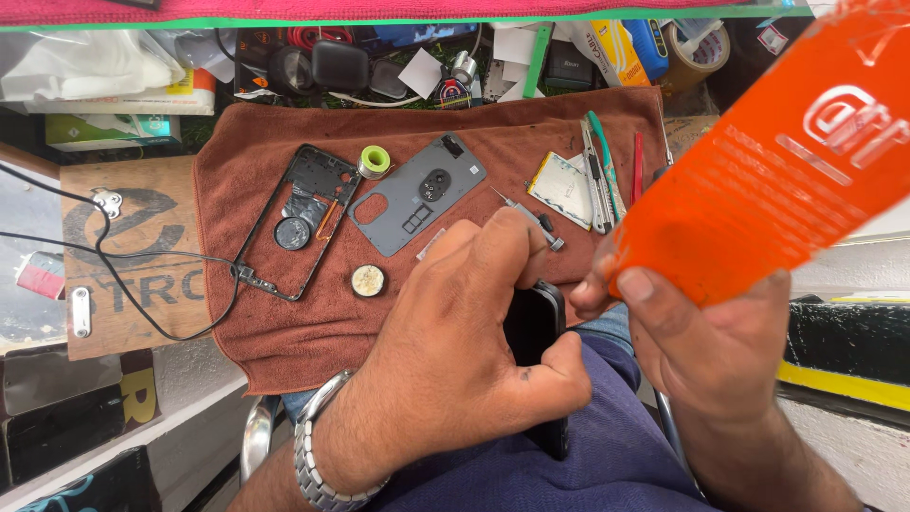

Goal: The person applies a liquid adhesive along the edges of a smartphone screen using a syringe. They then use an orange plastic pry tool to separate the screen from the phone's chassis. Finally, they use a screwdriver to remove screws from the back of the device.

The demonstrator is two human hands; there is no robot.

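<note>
The left hand [464, 341] is closed around a black phone [536, 327], which stands on edge over the person's lap, just below the near edge of the brown towel [275, 332]. The fingers curl over the phone's upper end and the thumb presses against its side, so most of the phone is hidden behind the hand. A metal watch band [318, 455] sits on that wrist.

The right hand [697, 332] pinches the lower corner of an orange plastic sheet [768, 180] between thumb and fingers. The sheet is tilted up toward the camera, fills the upper right of the view, and carries white print. Its lower edge is near the phone, but I cannot tell whether they touch.

The brown towel is spread on the desk ahead of the hands. On it lie a black phone frame [299, 223], with a cable [142, 284] trailing off its lower end to the left, and a grey back cover [417, 194] just beside it to the right. A small green roll [375, 161] sits between their upper ends, and a round pale disc [368, 280] lies below the cover. To the right are a thin metal tool [526, 216], a flat battery [561, 190], a utility knife [595, 185], and a red pen-like tool [638, 166]. Behind the towel is a clutter of boxes, cables and a roll of tape [697, 47].
</note>
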